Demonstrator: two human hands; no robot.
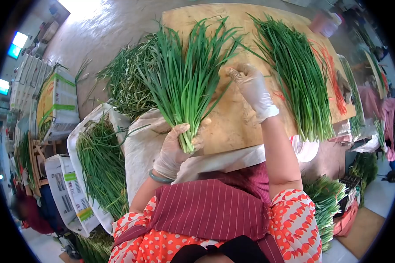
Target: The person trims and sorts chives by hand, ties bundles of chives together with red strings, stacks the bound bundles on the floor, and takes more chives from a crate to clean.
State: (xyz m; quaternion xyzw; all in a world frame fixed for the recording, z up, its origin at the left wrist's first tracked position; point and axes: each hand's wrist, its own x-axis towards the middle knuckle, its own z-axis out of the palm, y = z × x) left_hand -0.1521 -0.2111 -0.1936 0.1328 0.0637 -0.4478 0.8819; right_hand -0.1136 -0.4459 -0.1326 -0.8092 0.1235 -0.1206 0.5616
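Observation:
A bunch of garlic chives [188, 83] is gripped near its pale stem ends by my gloved left hand [178, 143]. Its green leaves fan out away from me over the board. My gloved right hand [250, 85] is raised to the right of the bunch, thumb and fingers pinched together. One thin chive leaf [224, 90] runs from the bunch toward those fingertips and appears caught there. A larger pile of garlic chives [296, 74] lies on the wooden board [237, 131], right of my right hand.
Red ties [333, 81] and a plastic jar [325, 24] are on the board's right side. Loose trimmed leaves [129, 79] heap up at the left. White crates [74, 197] with more chives stand at my left, and further bundles [327, 206] sit low at my right.

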